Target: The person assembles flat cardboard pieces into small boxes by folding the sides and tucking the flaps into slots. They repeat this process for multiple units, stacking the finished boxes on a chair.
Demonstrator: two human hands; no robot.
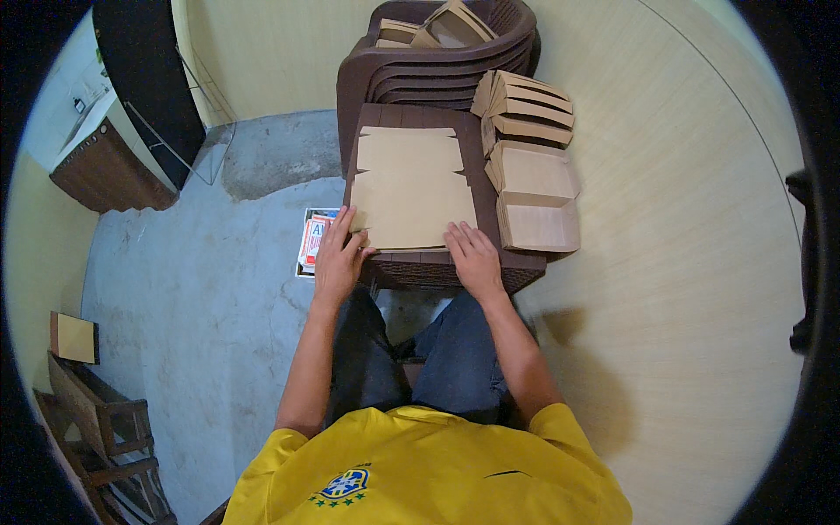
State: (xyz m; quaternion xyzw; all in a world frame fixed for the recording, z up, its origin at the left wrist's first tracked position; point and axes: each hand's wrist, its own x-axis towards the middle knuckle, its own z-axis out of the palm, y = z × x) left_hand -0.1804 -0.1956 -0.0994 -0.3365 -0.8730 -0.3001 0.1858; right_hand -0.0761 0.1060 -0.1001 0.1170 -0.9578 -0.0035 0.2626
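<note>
A flat brown cardboard box blank with slits along its sides lies on a dark brown woven-pattern table. At its near left corner, my left hand rests along the edge, fingers stretched forward and thumb apart. My right hand lies on the near right corner with its fingers extended over the cardboard. Both hands touch the sheet, and neither is closed around it. Right of the sheet, a folded cardboard box stands open beside a row of nested folded boxes.
Stacked brown chairs stand behind the table, with more cardboard boxes on the seat. A container of printed cards or packets is left of the table. Wooden furniture stands at lower left; a pale wall borders the right.
</note>
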